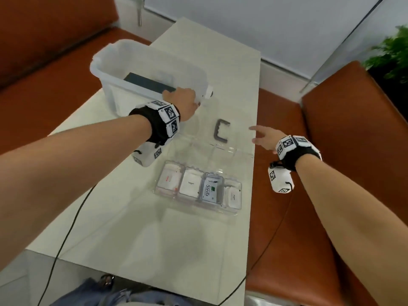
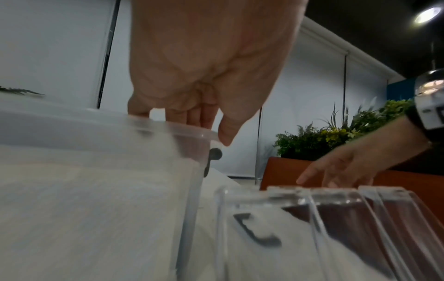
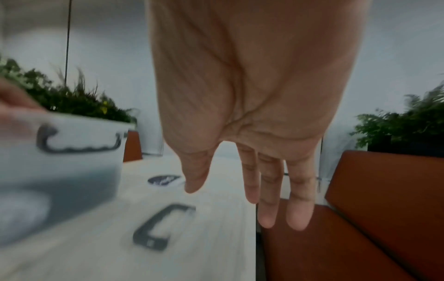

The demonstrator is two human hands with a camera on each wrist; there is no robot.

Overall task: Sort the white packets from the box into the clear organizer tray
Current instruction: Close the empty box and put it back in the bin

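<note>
Both our bare forearms reach forward, each wrist wrapped in a black band carrying white blocks printed with black square markers. Our left hand (image 1: 184, 102) is stretched further ahead, angled downward, its fingers (image 2: 192, 116) bent down over a translucent rim while the thumb hangs on the near side of it. Our right hand (image 1: 263, 138) sits lower and off to the right, apart from the left. Its palm faces down, with the fingers (image 3: 266, 192) straight and close together, the thumb spread slightly away, holding nothing.
</note>
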